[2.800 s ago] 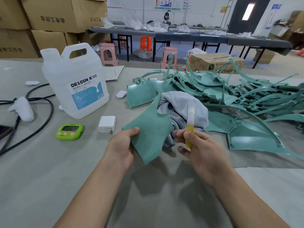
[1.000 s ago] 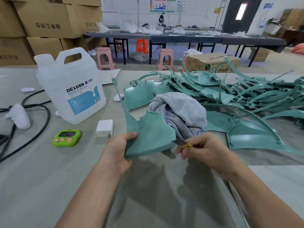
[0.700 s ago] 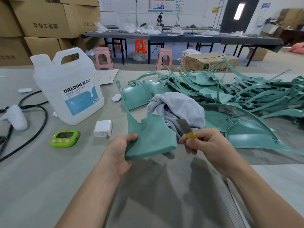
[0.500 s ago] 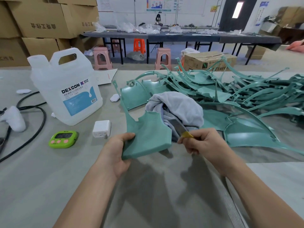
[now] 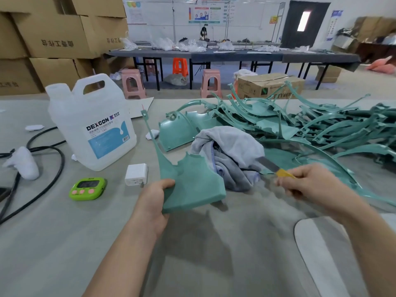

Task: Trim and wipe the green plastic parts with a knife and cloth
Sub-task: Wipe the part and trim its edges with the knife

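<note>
Head view, trimming stage. A green part (image 5: 192, 185) is held upright above the table (image 5: 64, 243) by the left hand (image 5: 153, 203), whose thumb is pressed on the front face at the lower left corner. The fingers behind are hidden, though the part is evidently clamped between them and the thumb. The knife (image 5: 272, 168) is gripped by its yellow handle in the right hand (image 5: 308, 185), the fingers curled together around it and somewhat blurred by motion. Half a second earlier the blade was laid close against the right edge of the part. It is now seen drawn off to the right, clear of the part and lying across the grey cloth (image 5: 233, 151) in front of the heap of other green parts (image 5: 310, 127). The part itself has scarcely been moved. A pass along that edge is therefore judged finished, or at least interrupted. Wiping has not been begun: the cloth lies bunched just behind the part, held by neither hand. Either another edge is to be presented to the blade, or the knife is to be laid down for the cloth.
</note>
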`<action>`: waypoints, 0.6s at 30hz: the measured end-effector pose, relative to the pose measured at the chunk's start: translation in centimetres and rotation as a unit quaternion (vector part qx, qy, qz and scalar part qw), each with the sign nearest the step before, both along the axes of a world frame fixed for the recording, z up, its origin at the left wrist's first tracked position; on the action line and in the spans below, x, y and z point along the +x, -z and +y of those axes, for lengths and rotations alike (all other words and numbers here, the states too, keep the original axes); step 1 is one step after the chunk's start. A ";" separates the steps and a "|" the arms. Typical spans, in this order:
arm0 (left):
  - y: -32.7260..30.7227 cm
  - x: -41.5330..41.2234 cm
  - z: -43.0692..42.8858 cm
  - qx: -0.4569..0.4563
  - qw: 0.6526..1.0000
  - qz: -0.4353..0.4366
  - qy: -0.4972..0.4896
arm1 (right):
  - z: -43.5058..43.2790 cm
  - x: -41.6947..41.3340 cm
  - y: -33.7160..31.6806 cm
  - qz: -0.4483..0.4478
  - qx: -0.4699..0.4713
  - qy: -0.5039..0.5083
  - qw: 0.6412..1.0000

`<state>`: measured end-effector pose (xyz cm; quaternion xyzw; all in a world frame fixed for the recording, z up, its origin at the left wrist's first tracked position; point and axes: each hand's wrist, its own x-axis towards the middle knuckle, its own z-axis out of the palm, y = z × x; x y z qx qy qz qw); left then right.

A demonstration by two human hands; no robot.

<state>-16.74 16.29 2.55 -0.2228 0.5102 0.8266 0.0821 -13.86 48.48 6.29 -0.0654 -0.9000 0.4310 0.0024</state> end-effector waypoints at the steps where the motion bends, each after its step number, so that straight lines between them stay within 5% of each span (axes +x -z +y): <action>1: 0.0 0.1 0.1 -0.018 1.000 0.004 -0.005 | 1.1 0.6 -0.5 -0.062 0.116 0.002 0.991; 3: 0.1 0.2 0.4 -0.068 0.997 0.020 -0.015 | 2.6 1.8 -0.6 -0.153 0.292 0.038 0.943; 5: 0.2 0.3 0.5 -0.115 0.993 0.039 -0.011 | 3.3 2.5 -0.4 -0.149 0.370 0.116 0.910; 9: 0.3 0.4 0.2 -0.143 0.985 0.073 0.060 | 1.5 2.8 -1.6 0.037 0.330 0.242 0.912; 13: 0.3 0.3 -0.6 -0.121 0.982 0.072 0.124 | -6.3 -0.5 -3.4 0.172 0.326 0.132 0.920; 18: 0.0 0.5 -1.8 -0.102 0.985 0.094 0.107 | -12.0 -8.9 -1.1 0.005 0.297 -0.010 0.955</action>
